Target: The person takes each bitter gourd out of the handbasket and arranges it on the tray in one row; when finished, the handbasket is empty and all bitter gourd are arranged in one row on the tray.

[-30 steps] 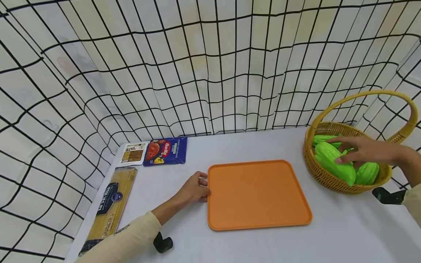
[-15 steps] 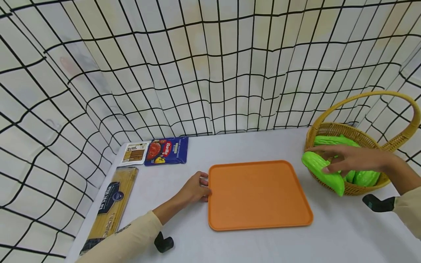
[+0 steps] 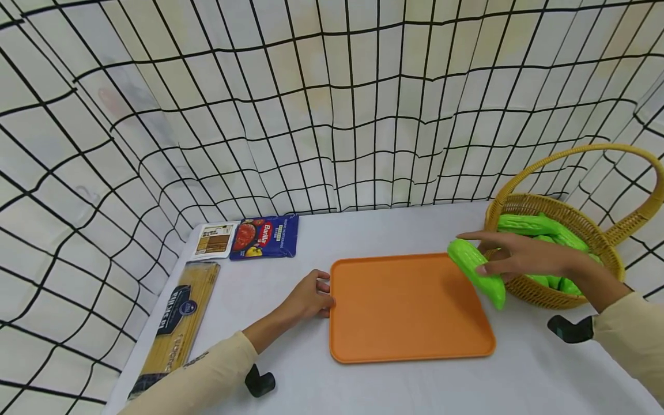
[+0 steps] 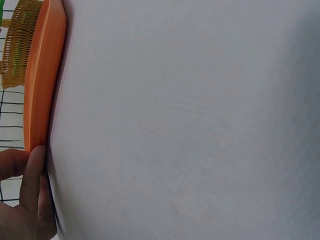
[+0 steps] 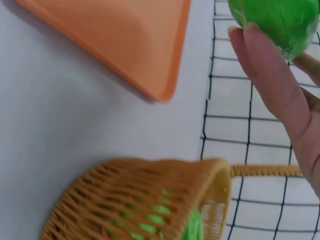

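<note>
My right hand [image 3: 524, 253] grips a bright green vegetable [image 3: 474, 271], held in the air at the right edge of the orange tray [image 3: 404, 308]. The right wrist view shows the fingers and thumb of that hand [image 5: 285, 90] around the green vegetable [image 5: 280, 20], above the table. At the tray's left edge rests my left hand [image 3: 308, 297], its fingers slightly bent against the rim. In the left wrist view the left hand's fingers [image 4: 32, 185] touch the end of the tray [image 4: 42, 80].
A wicker basket [image 3: 539, 297] with several green vegetables stands at the right, its tall handle raised. Left on the white table lie a spaghetti pack [image 3: 178, 323], a blue Barilla pouch [image 3: 266, 237] and a white packet [image 3: 214, 241]. Black netting [image 3: 363, 121] stands behind.
My right hand has lifted the green vegetable out of the basket and moved left with it, to the tray's right edge. The left hand has stayed at the tray's left edge.
</note>
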A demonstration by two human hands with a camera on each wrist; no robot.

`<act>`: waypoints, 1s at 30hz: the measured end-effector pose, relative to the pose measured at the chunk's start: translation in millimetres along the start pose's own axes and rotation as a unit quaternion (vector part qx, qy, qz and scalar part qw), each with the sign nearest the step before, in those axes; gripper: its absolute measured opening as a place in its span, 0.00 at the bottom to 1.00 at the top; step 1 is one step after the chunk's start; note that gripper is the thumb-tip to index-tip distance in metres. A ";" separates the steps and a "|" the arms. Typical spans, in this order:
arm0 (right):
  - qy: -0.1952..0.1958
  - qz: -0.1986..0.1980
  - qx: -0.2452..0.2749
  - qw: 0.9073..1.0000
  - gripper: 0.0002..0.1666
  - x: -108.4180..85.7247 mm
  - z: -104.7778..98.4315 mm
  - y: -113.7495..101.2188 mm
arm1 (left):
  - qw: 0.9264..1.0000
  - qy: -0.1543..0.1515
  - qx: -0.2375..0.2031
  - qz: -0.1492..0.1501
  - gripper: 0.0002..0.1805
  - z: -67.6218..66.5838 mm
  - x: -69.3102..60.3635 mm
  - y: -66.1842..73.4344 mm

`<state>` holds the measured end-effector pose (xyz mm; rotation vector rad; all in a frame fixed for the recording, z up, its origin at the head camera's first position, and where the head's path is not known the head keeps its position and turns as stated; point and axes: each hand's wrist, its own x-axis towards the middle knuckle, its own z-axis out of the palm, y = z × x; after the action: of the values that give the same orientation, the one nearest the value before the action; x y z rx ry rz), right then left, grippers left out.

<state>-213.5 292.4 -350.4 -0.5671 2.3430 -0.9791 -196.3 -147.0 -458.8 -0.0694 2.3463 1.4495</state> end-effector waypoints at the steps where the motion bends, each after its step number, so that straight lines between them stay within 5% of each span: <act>1: 0.000 0.002 0.005 1.000 0.44 2.4 2.2 -0.4 | 1.000 0.000 -0.001 0.001 0.34 0.0 -0.1 -0.2; 14: -0.010 -0.004 0.070 0.998 0.44 33.9 33.2 -9.6 | 0.999 -0.005 -0.030 0.016 0.33 0.1 -2.1 -1.4; 30: 0.023 -0.018 0.162 0.986 0.45 67.9 65.7 -14.9 | 1.000 -0.006 -0.026 0.014 0.33 0.1 -1.1 -1.5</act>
<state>-222.8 210.9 -399.5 -0.4608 2.1550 -1.3686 -194.9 -147.7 -459.8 -0.0422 2.3081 1.5195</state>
